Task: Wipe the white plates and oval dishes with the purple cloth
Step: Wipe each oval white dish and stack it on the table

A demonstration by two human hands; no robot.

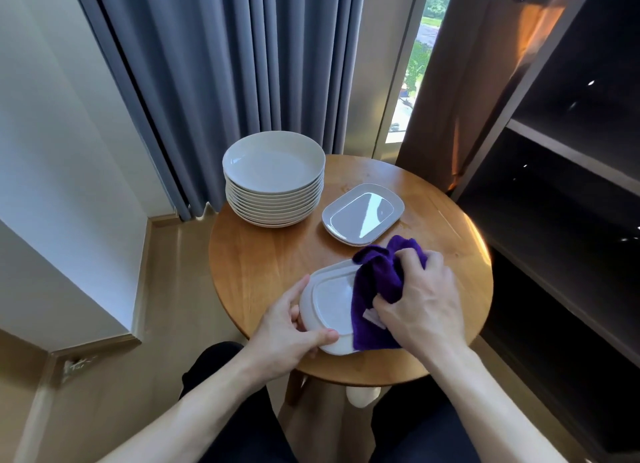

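A white oval dish [330,305] is held upside down over the near part of the round wooden table [277,255]. My left hand [291,331] grips its left rim, thumb on top. My right hand [420,300] clutches the bunched purple cloth [375,289] and presses it onto the dish's right half, hiding that side. Farther back lie two stacked oval dishes [363,213], face up. A tall stack of several round white plates [275,178] stands at the table's back left.
Grey curtains [225,64] hang behind the table. A dark open shelf unit [571,168] stands close on the right. My legs in dark trousers are under the table's near edge. Wooden floor lies to the left.
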